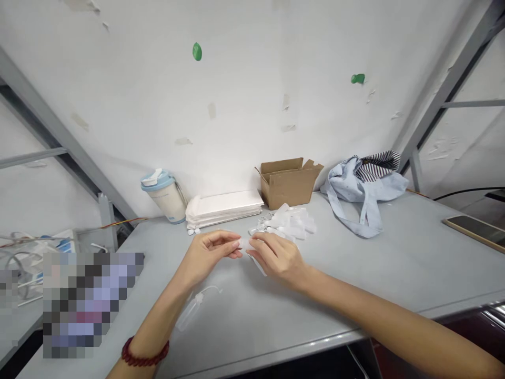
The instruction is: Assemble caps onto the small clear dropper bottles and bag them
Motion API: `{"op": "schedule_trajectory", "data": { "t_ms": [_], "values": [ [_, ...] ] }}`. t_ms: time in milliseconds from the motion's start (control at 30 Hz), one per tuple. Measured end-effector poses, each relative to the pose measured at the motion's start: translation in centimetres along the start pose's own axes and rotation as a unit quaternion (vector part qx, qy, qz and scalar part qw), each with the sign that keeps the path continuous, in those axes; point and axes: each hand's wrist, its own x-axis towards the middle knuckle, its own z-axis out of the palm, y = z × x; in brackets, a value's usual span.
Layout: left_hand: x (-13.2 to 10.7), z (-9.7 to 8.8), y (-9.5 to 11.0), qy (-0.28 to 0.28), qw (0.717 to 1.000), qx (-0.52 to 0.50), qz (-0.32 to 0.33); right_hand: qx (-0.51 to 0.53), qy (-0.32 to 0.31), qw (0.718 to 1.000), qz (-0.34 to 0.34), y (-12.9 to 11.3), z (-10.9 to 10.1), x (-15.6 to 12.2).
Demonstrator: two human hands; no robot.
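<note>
My left hand [215,252] and my right hand [280,258] meet over the middle of the table, each with its fingertips pinched on a small translucent white plastic piece [245,243]. Fingers hide most of it, so its exact kind is unclear. A thin pale strip [258,265] shows below my right fingers; whether it belongs to the same piece I cannot tell. Close to my left forearm lies a small clear plastic bottle [190,312] with a thin curved tube at its top. Behind my right hand is a pile of similar translucent plastic pieces [294,221].
Along the wall stand a blue-lidded cup [168,200], a stack of white packets [224,207] and an open cardboard box [290,187]. A light blue cloth bag [363,187] lies at the back right. A phone [477,231] rests at the far right; a pixelated patch covers the left.
</note>
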Motion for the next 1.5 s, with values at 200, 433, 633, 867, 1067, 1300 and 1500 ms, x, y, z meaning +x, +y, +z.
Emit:
{"op": "schedule_trajectory", "data": {
  "t_ms": [200,433,633,867,1067,1300,1500],
  "values": [
    [-0.2,0.1,-0.3,0.006,0.998,0.036,0.055,0.054,-0.007,0.997,0.048,0.1,0.5,-0.4],
    [0.1,0.0,-0.4,-0.003,0.999,-0.001,0.043,0.045,-0.009,0.998,0.046,0.3,0.5,-0.6],
    [0.3,0.1,-0.2,-0.06,0.997,0.025,-0.041,0.009,-0.005,1.0,0.018,0.3,0.4,-0.5],
    [-0.1,0.4,0.3,-0.094,0.992,0.076,0.019,-0.022,-0.022,0.999,0.01,0.5,0.4,-0.7],
    [0.0,0.7,0.0,-0.072,0.994,0.074,0.023,-0.026,-0.015,0.999,0.013,0.5,0.6,-0.6],
    [-0.3,0.8,-0.1,-0.101,0.989,0.106,0.015,-0.017,0.004,1.0,-0.004,0.4,0.6,-0.7],
    [-0.5,1.1,-0.3,-0.08,0.977,0.188,0.064,0.07,-0.026,0.995,0.067,0.3,0.6,-0.8]
  ]
}}
